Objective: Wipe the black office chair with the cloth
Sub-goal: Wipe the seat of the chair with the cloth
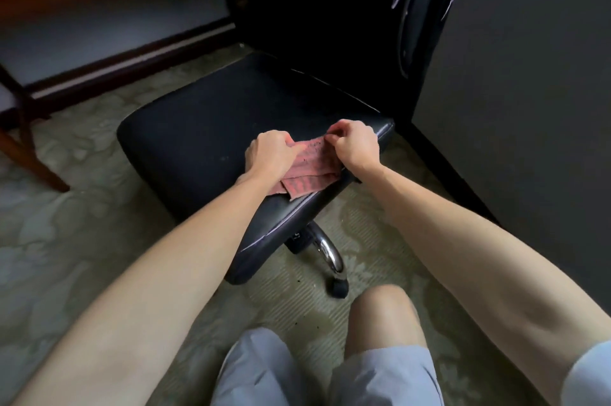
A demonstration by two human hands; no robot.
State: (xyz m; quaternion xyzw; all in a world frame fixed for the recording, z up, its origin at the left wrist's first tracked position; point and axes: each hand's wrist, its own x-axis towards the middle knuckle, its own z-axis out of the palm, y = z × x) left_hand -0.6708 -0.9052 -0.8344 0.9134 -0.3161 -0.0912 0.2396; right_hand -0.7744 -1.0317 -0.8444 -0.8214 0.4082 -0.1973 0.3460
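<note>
**Evenly does it: get the cloth (309, 170) flat before the stroke**

Both hands are closed on the cloth. The left hand (269, 152) has its fingers curled over the cloth's left side, and the right hand (355, 144) pinches the far right corner between thumb and fingertips. It looks as if the person is folding or straightening the cloth rather than rubbing with it.

The cloth is pinkish and rumpled. It lies on the near right part of the seat (198, 127) of the black office chair, and its lower edge hangs slightly over the seat's front rim.

To do this step well, I would pull the two grips gently apart so the layers lie smooth. One hand can then press a broad pad of cloth down instead of a bunched ridge, which would skip over the vinyl.

Most of the seat to the left shows pale specks, so long overlapping strokes from the rim inward seem the sensible course. The backrest (314, 8) stands beyond in shadow, and its state cannot be judged.

Below, the chrome base leg (327, 250) and a caster (339, 288) rest on patterned carpet (66, 240). The chair may roll under pressure, so a steadying hand on the seat edge would help.
</note>
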